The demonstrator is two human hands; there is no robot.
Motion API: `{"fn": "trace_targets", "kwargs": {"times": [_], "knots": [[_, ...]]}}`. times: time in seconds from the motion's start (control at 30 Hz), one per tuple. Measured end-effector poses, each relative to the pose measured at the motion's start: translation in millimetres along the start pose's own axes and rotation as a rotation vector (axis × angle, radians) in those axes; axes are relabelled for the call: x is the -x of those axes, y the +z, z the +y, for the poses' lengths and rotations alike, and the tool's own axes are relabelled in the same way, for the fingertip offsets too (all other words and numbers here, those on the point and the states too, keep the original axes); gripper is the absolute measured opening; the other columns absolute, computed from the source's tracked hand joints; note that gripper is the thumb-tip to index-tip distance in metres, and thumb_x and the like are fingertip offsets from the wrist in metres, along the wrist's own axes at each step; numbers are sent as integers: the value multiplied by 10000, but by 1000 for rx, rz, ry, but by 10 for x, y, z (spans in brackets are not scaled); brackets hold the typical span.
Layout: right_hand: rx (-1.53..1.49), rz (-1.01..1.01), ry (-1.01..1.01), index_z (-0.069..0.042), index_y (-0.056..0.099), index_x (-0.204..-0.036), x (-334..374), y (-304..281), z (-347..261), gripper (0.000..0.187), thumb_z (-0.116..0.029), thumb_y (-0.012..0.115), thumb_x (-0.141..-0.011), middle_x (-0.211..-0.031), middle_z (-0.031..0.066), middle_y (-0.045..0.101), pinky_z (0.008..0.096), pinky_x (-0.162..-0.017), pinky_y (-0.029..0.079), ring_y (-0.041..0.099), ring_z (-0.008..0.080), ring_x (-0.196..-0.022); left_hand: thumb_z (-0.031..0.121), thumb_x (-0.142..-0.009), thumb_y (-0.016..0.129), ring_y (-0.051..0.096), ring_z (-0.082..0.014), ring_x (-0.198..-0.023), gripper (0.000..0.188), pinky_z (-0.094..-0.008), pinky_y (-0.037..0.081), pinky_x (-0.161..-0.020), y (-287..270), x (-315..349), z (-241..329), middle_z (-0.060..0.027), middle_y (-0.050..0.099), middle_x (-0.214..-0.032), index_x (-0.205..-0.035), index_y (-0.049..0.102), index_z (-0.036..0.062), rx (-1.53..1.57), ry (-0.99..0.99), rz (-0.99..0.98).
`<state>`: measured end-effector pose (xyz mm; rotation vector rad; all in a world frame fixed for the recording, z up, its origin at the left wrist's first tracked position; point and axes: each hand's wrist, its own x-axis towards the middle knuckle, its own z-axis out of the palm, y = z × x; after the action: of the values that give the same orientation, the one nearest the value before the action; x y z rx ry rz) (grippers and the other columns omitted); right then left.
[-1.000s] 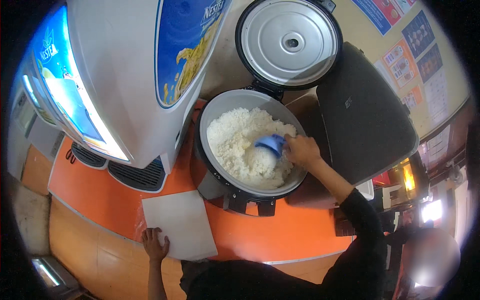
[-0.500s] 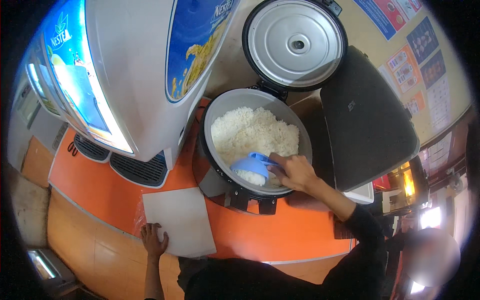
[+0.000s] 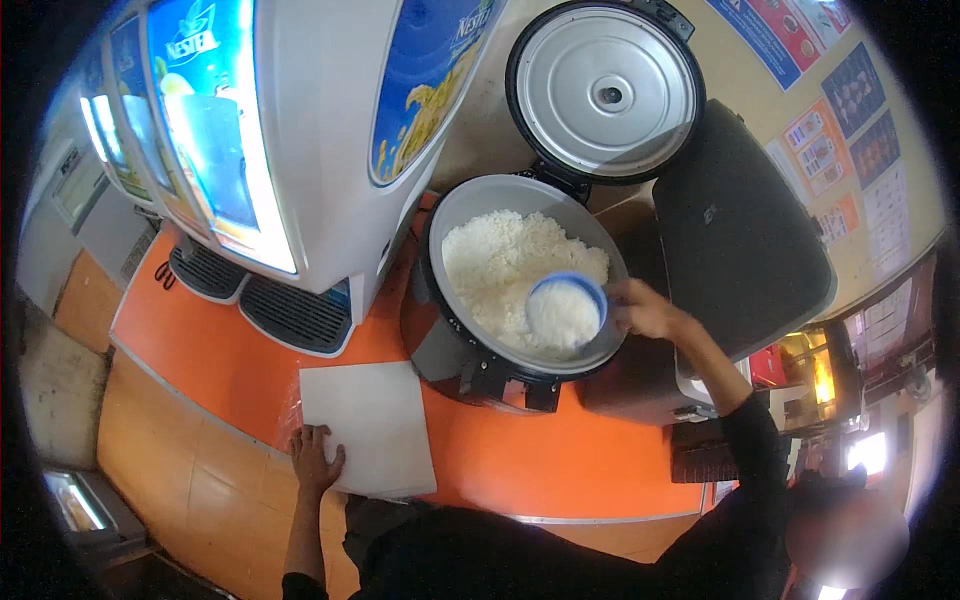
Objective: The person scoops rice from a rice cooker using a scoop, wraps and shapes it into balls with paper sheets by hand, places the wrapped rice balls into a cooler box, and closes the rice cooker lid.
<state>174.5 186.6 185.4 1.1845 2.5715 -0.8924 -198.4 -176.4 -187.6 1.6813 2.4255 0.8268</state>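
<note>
My right hand (image 3: 645, 309) grips the handle of a blue scoop (image 3: 603, 292) over the right side of a large rice cooker (image 3: 455, 345). White rice fills the scoop, its round opening facing up. Loose cooked rice (image 3: 490, 262) is heaped in the cooker's grey pot. My left hand (image 3: 315, 459) lies with fingers apart on the left edge of a stack of white paper sheets (image 3: 375, 420). Clear plastic shows along that edge of the stack.
The cooker's round metal lid (image 3: 606, 92) stands raised behind the pot. At left, a drink dispenser (image 3: 330, 140) with black drip trays (image 3: 295, 315) shares the orange counter (image 3: 560, 460). A large dark case (image 3: 740, 230) stands right of the cooker. Posters hang on the wall.
The scoop has turned from tilted down in the rice to facing up, full of rice, and moved right with my right hand. My left hand stays at the paper; the whole view has shifted slightly.
</note>
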Motion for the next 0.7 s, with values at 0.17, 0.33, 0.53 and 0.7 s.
{"fn": "trace_targets", "kwargs": {"times": [0.17,0.33,0.53,0.7], "knots": [[-693,6,319,23,584,-1156,228,266,-709,273,-129,551,-931,-683,-5,461,194,-387,266,395,38,-547,429,-685,783,405,-383,-1233,705,-516,298,-1040,-4,74,-170,-156,491,-1238,-1245,506,99,133,59,-72],[-1095,-206,427,8,531,-1133,298,1276,-1548,251,-116,577,-920,-759,47,528,223,-415,353,456,79,-538,618,-606,783,251,-406,-1408,1049,-602,204,-1127,-198,-232,-49,-154,311,-1518,-1446,397,121,39,143,-273],[-928,-362,512,23,594,-987,-601,3485,-1230,179,-136,589,-904,-755,121,616,314,-535,491,605,183,-627,765,-483,757,100,-316,-1499,1343,-643,64,-1143,-39,-224,-264,-76,183,-1615,-1544,219,142,29,149,-345],[148,199,450,-108,546,-1274,-944,4125,-1377,408,-112,571,-867,-901,207,662,421,-609,533,657,299,-695,790,-438,750,105,-301,-1499,1414,-632,7,-1147,-28,-194,-305,-60,204,-1607,-1551,177,131,116,70,-378]]}}
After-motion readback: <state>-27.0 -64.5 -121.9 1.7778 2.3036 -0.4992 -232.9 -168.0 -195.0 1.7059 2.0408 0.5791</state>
